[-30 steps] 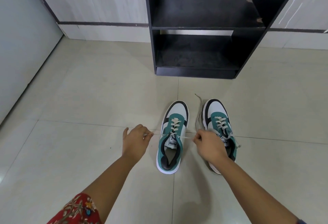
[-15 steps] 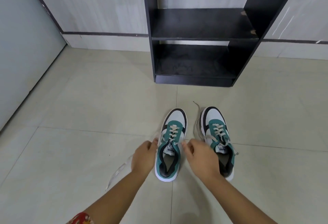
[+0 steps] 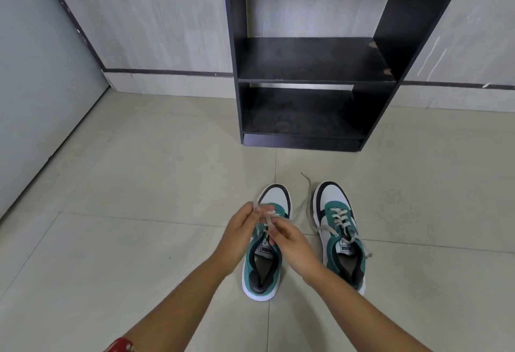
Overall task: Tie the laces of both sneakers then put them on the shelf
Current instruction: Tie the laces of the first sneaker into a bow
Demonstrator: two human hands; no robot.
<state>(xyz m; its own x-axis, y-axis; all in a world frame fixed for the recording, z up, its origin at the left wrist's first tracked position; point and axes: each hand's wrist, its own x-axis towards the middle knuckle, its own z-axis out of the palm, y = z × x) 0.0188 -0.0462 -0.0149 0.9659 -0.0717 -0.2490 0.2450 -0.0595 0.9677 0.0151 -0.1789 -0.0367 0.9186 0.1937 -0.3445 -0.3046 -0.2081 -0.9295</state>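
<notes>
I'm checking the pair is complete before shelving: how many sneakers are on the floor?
2. The left sneaker lies under both hands, partly covered; the right sneaker sits beside it, laces loose. None on the shelf.

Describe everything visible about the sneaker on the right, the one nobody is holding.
The right sneaker is a low-top with a white toe, black trim, a teal upper that looks like suede, a white sole and a branded tongue label. It stands upright on the tiled floor, toe toward the black shelf, beside its twin and apart from it. Its off-white laces are untied: one end trails forward over the floor, another hangs off the outer side. No hand touches it, though the right forearm crosses in front of its heel.
</notes>
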